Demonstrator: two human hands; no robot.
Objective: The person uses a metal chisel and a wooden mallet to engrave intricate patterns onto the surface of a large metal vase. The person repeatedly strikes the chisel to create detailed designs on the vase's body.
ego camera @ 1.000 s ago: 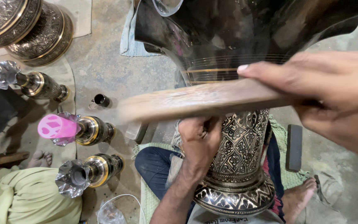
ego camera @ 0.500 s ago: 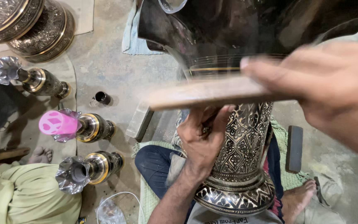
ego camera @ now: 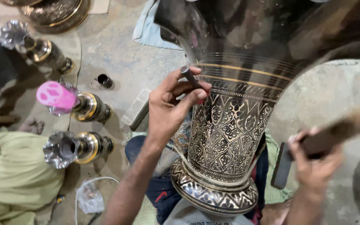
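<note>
Head view: left hand (ego camera: 169,110) pinches a short dark metal punch (ego camera: 188,76) tilted far-left against the upright engraved brass vase (ego camera: 226,137); right hand (ego camera: 313,166) grips a blurred wooden stick (ego camera: 346,129).

Light moderate, soft, from above; no hard shadows on the concrete floor (ego camera: 117,54), only dim patches under the small vases (ego camera: 84,106); big engraved vase (ego camera: 230,129) sharp at mid-body, its flared top dark w/ smeared reflections & faint glare; right hand (ego camera: 313,166) heavily motion-blurred, as is the stick (ego camera: 342,133) it holds; left hand (ego camera: 176,108) crisp; pink cap (ego camera: 55,95) slightly overexposed; edges stretched by wide-angle lens.
</note>
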